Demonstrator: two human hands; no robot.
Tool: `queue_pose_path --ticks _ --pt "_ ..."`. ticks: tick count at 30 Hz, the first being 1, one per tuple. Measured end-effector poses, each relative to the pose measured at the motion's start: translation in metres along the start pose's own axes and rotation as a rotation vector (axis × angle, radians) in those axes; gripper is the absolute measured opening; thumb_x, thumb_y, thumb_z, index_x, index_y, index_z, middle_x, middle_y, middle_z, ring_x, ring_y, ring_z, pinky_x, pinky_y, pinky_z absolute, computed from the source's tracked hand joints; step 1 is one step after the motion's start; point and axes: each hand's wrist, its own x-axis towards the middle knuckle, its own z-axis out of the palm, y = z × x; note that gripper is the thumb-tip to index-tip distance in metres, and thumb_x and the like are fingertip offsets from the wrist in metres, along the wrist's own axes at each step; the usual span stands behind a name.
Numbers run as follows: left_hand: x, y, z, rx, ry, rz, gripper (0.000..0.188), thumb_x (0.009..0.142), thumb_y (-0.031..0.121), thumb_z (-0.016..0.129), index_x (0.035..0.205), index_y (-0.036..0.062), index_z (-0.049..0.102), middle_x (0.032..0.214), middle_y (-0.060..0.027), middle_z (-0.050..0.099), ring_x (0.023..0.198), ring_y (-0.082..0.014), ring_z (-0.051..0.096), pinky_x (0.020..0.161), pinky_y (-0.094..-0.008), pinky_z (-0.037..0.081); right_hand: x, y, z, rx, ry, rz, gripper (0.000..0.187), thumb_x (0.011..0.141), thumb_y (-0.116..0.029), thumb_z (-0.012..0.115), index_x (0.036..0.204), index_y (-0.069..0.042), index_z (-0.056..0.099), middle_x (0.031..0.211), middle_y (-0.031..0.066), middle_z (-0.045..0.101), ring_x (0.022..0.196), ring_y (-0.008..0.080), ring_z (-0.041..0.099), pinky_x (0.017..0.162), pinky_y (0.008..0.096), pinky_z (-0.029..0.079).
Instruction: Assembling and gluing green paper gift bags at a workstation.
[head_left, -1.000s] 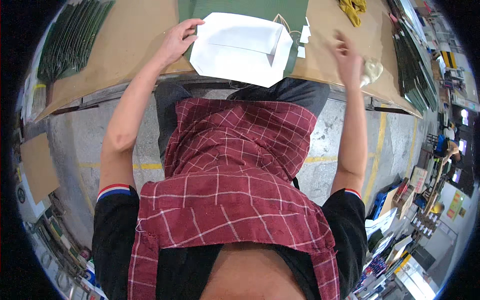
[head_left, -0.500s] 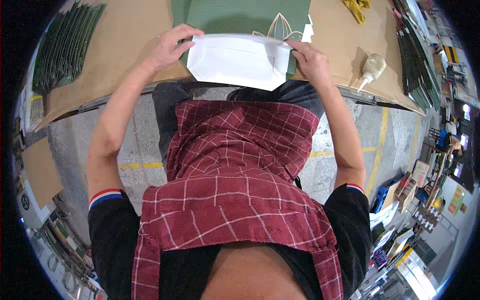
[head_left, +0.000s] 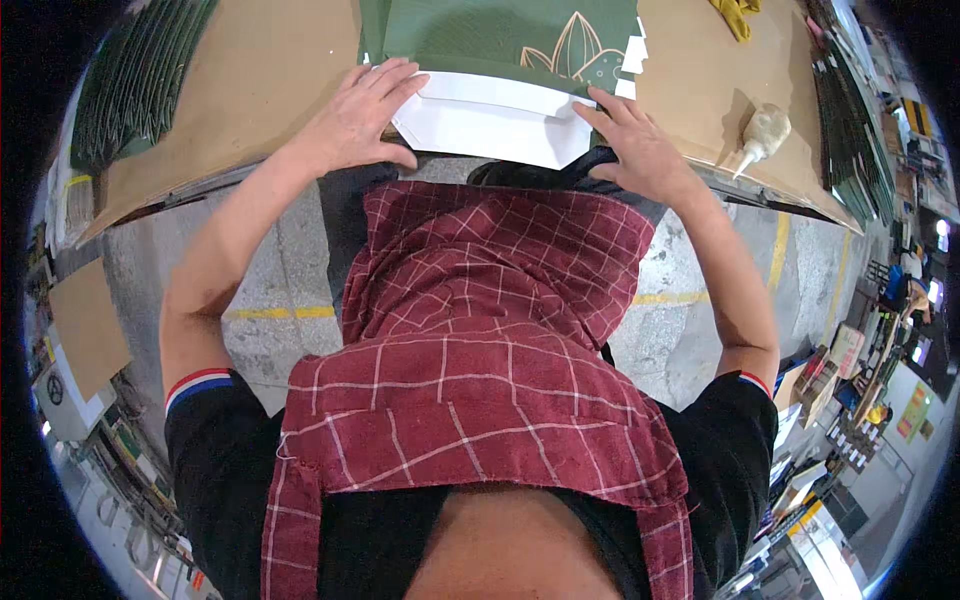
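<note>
Fingers (head_left: 408, 78) on both hands are pretty straight and loosely spread. Left hand (head_left: 362, 118) is over the left end of the white paper panel with slanted corners (head_left: 500, 122), thumb well apart, and the right hand (head_left: 645, 150) has its fingertips at the right end. Neither seems to be pinching anything; can't tell how hard they press.

So yeah, just the head view here. The panel is at the near end of a green paper sheet with a gold leaf outline (head_left: 470, 42), and its near edge seems to poke past the brown flat-topped table (head_left: 275, 65).

What could go wrong, imo: uneven pressure could skew the panel or crease it crooked, and a bump from the maroon checked cloth apron (head_left: 480, 270) could bend the overhang.

Right of the panel there's a cloudy cream plastic squeeze bottle (head_left: 768, 130), seemingly on its side, so it might drip. Dark green folded paper stacks (head_left: 145, 85) sit well left and right of the panel. Below it: grey concrete floor with yellow lines (head_left: 290, 260).
</note>
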Motion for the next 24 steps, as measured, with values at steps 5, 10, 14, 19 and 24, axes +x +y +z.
queue_pose_path --ticks 5,10,14,19,24 --pt "0.000 -0.006 0.010 -0.059 0.053 -0.026 0.075 0.065 0.041 0.067 0.126 0.0076 0.039 0.128 -0.0110 0.038 0.121 -0.0272 0.033 0.099 -0.0423 0.025 0.000 0.005 0.019 0.171 0.159 0.095 0.056 0.067 -0.023 0.069 0.119 -0.018 0.049 0.124 0.0053 0.043 0.111 0.0264 0.041 0.095 0.0381 0.034" --pt "-0.004 -0.003 0.012 -0.028 0.155 -0.053 0.070 0.068 0.043 0.064 0.123 0.0080 0.041 0.125 -0.0095 0.042 0.119 -0.0244 0.037 0.098 -0.0431 0.026 0.001 0.004 0.027 0.218 0.252 0.090 0.054 0.064 -0.015 0.070 0.115 -0.016 0.053 0.123 0.0068 0.045 0.108 0.0274 0.043 0.092 0.0385 0.035" --pt "-0.008 0.002 0.009 -0.072 0.116 -0.076 0.067 0.069 0.038 0.065 0.124 0.0093 0.041 0.126 -0.0087 0.041 0.120 -0.0235 0.036 0.099 -0.0435 0.025 -0.003 -0.001 0.029 0.166 0.273 0.141 0.053 0.062 -0.019 0.070 0.113 -0.018 0.055 0.120 0.0040 0.047 0.107 0.0254 0.044 0.091 0.0382 0.035" --pt "-0.005 -0.004 0.012 -0.170 0.102 -0.078 0.068 0.066 0.029 0.067 0.125 0.0094 0.040 0.128 -0.0084 0.039 0.121 -0.0240 0.036 0.100 -0.0410 0.025 -0.004 0.001 0.029 0.265 0.329 0.129 0.056 0.057 -0.010 0.072 0.110 -0.017 0.056 0.119 0.0045 0.049 0.106 0.0258 0.045 0.090 0.0374 0.035" --pt "-0.004 -0.007 0.006 -0.189 0.131 -0.042 0.059 0.069 0.025 0.064 0.123 0.0099 0.044 0.126 -0.0080 0.043 0.118 -0.0241 0.039 0.099 -0.0403 0.027 -0.002 -0.001 0.027 0.276 0.310 0.139 0.055 0.058 -0.010 0.072 0.110 -0.016 0.056 0.118 0.0051 0.049 0.105 0.0257 0.045 0.090 0.0373 0.036"
